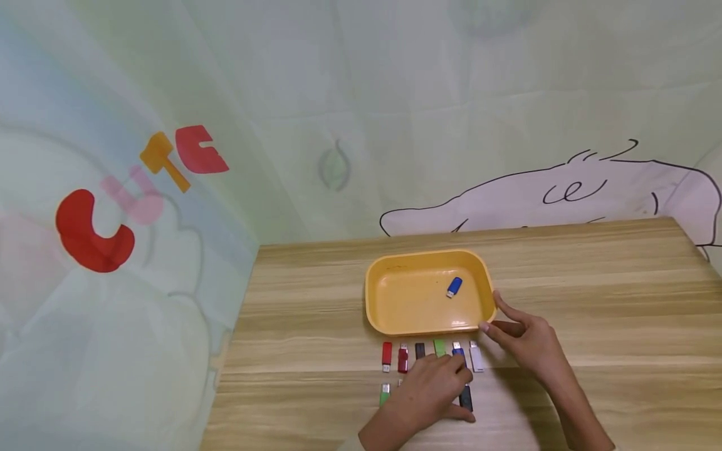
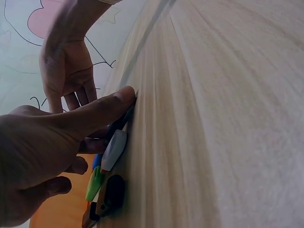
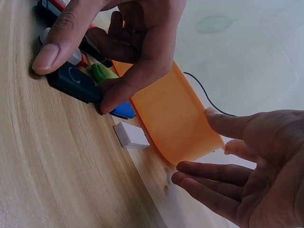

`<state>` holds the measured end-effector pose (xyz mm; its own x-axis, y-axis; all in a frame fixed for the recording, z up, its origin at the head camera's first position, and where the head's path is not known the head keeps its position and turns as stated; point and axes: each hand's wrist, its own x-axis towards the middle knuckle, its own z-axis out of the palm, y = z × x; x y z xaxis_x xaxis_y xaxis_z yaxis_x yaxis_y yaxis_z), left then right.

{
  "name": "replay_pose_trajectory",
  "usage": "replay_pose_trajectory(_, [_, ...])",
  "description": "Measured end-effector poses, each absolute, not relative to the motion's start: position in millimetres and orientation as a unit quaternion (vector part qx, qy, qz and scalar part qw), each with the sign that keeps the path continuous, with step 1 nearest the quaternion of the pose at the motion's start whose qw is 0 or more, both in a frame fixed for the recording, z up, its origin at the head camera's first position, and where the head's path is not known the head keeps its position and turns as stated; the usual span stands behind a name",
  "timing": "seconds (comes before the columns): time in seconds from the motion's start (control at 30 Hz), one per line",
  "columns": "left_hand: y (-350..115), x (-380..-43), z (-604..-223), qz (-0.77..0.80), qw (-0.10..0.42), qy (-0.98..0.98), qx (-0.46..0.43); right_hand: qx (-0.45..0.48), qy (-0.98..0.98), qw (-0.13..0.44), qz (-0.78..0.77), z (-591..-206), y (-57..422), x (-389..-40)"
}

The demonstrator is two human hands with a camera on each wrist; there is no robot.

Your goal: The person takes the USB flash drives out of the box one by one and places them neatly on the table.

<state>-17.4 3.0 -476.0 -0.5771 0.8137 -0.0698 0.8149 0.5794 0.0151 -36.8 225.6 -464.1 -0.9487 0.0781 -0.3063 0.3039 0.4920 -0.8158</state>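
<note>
In the head view my left hand (image 1: 431,385) reaches over two rows of USB sticks on the wooden table. Its thumb and index finger pinch a black USB stick (image 3: 73,83) by its two ends, low at the tabletop. My right hand (image 1: 530,341) holds the near right corner of a yellow-orange plastic tray (image 1: 372,307), thumb on the near side and index finger on the right side; its other fingers extend below, as the right wrist view shows. Inside the tray lies one blue USB stick (image 1: 454,287). The left hand hides part of the front row.
Along the tray's near side lie a red USB stick (image 1: 386,357), a dark red one (image 1: 403,359), a green one (image 1: 439,346) and a white one (image 1: 476,357), among others. A green-and-silver stick (image 1: 385,393) sits front left. Printed cloth (image 1: 316,125) hangs behind the table.
</note>
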Motion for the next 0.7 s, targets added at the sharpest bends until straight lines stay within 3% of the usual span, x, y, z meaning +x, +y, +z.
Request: replay_pose_trajectory(0.7, [-0.5, -16.8, -478.7, -0.005, 0.046, 0.892, 0.45, 0.1, 0.861, 0.103, -0.488, -465.1, 225.4, -36.0])
